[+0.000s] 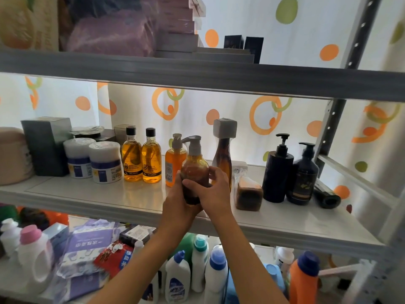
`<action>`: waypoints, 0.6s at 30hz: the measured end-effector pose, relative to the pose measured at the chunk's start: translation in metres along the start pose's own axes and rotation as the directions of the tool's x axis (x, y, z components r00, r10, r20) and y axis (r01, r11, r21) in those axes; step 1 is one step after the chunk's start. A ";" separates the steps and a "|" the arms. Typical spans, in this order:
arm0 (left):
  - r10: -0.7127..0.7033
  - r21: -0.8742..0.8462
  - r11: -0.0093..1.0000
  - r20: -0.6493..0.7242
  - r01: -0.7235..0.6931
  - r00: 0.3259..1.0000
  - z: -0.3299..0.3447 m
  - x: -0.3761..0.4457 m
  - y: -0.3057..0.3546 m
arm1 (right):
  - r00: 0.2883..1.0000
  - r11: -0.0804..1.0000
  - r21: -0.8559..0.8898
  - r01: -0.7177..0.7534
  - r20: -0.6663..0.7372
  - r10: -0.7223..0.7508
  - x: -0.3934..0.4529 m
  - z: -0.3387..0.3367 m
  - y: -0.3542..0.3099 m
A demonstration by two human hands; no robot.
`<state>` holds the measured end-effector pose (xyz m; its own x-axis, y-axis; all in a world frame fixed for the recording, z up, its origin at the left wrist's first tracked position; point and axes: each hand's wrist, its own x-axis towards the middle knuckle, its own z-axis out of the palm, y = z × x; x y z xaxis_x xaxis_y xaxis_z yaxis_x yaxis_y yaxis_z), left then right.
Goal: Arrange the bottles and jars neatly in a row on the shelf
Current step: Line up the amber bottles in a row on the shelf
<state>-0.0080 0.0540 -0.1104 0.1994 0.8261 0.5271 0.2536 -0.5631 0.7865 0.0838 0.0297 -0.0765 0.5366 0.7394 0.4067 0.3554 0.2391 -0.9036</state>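
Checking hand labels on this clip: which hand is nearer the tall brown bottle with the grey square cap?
The right hand. It sits just in front of the tall brown bottle, while the left hand grips the pump bottle from the far side.

Both my arms reach up and forward, my left hand point(178, 195) and right hand point(213, 189) cupped together, fingers curled closed.

Single head camera, close before middle shelf point(109, 200), facing forward, slightly downward. Upper shelf edge point(197, 77) crosses above it; lower shelf with detergent bottles point(215, 270) visible beneath. Wide-angle distortion at edges.
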 end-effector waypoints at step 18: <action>-0.135 0.026 0.991 0.026 0.134 0.991 -0.004 0.016 -0.016 | 0.984 0.995 0.087 -0.042 0.177 0.027 0.021 -0.014 0.020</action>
<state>-0.0122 0.0764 -0.1133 0.1882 0.8935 0.4078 0.3021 -0.4478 0.8416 0.1125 0.0413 -0.0846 0.4022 0.8450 0.3525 0.2648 0.2612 -0.9283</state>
